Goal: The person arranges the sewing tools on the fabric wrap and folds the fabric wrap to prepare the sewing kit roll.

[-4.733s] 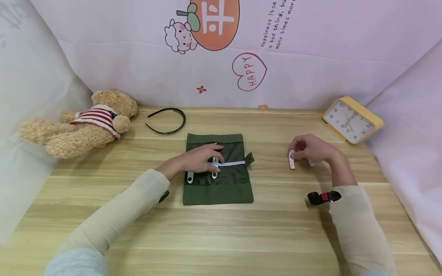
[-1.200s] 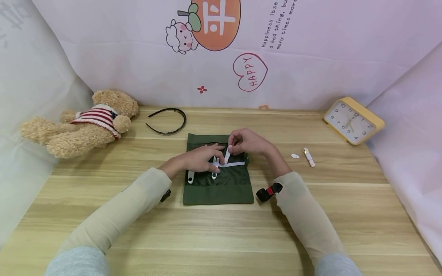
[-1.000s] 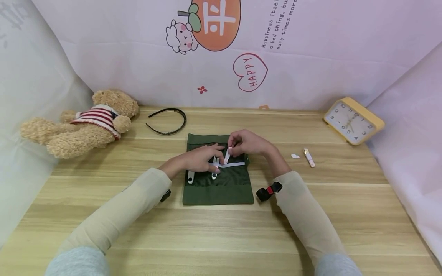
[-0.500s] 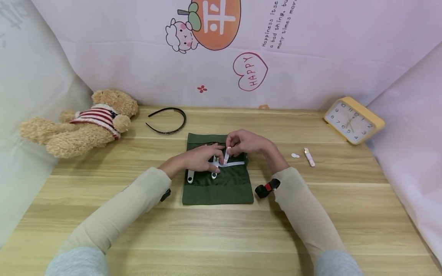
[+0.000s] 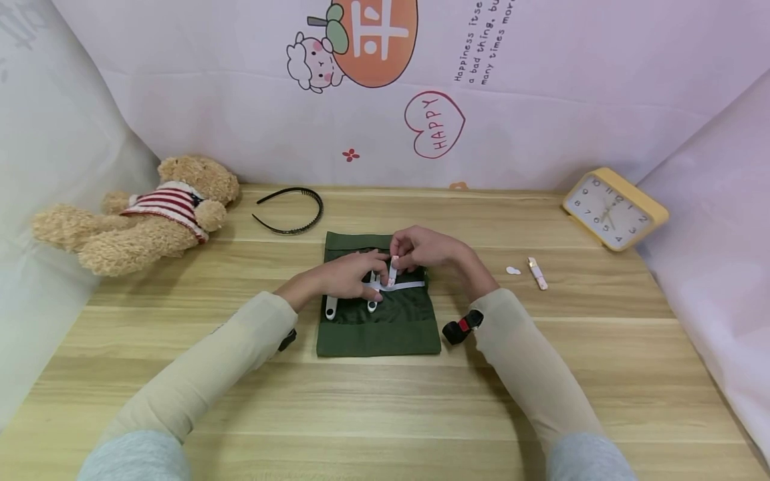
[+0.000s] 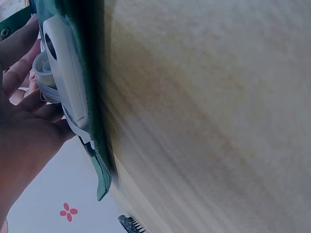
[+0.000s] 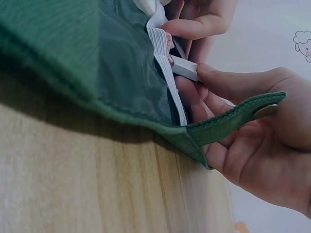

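Teddy bear (image 5: 147, 224), tan and curly-furred in a red-and-white striped shirt, lies on its side at the far left of a pale wood-grain tabletop (image 5: 385, 414). To its right rests a thin black toothed headband (image 5: 321, 207). Next comes a person's left hand (image 5: 345, 275), in a beige sleeve, its fingers loosely spread over a green fabric pouch (image 5: 379, 339) laid flat and touching the white elastic band (image 5: 409, 286) across its dark lining. 2 white handles with dark round spots lie on that lining: the first handle (image 5: 331, 308) near the pouch's left edge, the second handle (image 5: 371, 307) just below the left thumb. Beside the left fingertips, the right hand (image 5: 424, 247) pinches a slim white-and-pink bar (image 5: 393, 270) between thumb and fingers, over the upper part of the pouch. The bar's lower end meets the elastic band; how far it is tucked under cannot be told. A green tab with a metal snap (image 7: 238, 119) sticks up in front of the right palm. Farther right on the wood sit a small white rounded piece (image 5: 512, 270) and another white-and-pink bar (image 5: 537, 274) with a metallic end. A yellow-framed clock (image 5: 615, 208) stands tilted at the far right.
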### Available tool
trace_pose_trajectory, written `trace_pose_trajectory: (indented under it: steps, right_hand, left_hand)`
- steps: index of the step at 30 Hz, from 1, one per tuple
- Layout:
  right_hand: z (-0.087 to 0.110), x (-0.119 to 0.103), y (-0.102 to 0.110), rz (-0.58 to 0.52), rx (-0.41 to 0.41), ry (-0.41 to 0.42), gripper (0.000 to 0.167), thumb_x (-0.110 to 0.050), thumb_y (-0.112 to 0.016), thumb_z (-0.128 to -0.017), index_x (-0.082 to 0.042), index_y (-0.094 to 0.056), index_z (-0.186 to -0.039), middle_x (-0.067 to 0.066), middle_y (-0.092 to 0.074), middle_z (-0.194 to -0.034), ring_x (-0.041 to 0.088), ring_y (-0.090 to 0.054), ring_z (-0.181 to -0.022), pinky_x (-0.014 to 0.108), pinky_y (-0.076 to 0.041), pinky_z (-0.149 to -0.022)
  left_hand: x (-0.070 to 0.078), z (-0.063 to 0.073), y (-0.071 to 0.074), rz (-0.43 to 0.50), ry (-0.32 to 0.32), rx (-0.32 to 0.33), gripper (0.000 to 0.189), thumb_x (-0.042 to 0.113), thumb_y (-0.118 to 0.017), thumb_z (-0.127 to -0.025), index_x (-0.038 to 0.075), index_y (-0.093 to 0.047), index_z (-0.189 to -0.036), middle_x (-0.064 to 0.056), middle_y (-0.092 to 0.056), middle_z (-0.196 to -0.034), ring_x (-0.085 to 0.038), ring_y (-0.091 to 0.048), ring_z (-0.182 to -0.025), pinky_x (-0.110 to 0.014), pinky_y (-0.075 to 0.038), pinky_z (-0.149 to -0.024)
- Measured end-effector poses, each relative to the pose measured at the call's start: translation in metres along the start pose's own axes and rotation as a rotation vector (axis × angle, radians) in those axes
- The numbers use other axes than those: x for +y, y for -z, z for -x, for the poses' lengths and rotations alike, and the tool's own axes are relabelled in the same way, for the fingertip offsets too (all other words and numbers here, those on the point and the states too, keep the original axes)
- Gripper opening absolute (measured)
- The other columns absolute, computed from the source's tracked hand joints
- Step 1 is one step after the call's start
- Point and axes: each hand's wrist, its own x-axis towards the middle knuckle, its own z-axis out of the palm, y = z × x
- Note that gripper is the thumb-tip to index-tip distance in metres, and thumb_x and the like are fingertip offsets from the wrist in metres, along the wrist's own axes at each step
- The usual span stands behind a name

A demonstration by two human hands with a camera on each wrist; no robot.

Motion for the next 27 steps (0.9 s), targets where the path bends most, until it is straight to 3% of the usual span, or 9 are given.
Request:
trace_pose_trajectory:
  steps: [12,19,27]
  right_hand:
    - [-0.0021,0.0017,0.0004,0.012,-0.013,-0.007,0.007,-0.006,-0.064,-0.100,0.000,-0.061,-0.101,0.012,-0.069,-0.086,0.024,-0.062,-0.079,0.035,-0.051,-0.072]
    - [-0.0026,0.0023,0.0022,-0.019,0.001,-0.010,0.008,-0.008,-0.063,-0.100,-0.001,-0.059,-0.102,0.012,-0.065,-0.086,0.026,-0.062,-0.081,0.038,-0.056,-0.073]
    - [-0.0018,0.0044,0.0037,-0.067,0.011,-0.002,0.007,-0.007,-0.063,-0.099,-0.002,-0.059,-0.101,0.011,-0.062,-0.088,0.027,-0.061,-0.080,0.038,-0.056,-0.073]
  left_hand:
    - [0.0015,0.0003,-0.0006,-0.011,0.018,0.006,0.014,0.020,-0.072,-0.097,0.010,-0.066,-0.106,-0.018,-0.036,-0.159,-0.040,-0.016,-0.152,-0.058,-0.010,-0.121]
    - [0.0035,-0.0052,-0.0041,-0.060,0.011,0.067,0.005,0.015,-0.065,-0.101,0.012,-0.067,-0.098,-0.014,-0.059,-0.141,-0.038,-0.027,-0.149,-0.051,-0.025,-0.119]
    - [0.0069,-0.0073,-0.0076,-0.099,0.027,0.098,0.008,0.012,-0.065,-0.100,0.012,-0.068,-0.093,-0.022,-0.044,-0.153,-0.035,-0.034,-0.146,-0.050,-0.040,-0.106]
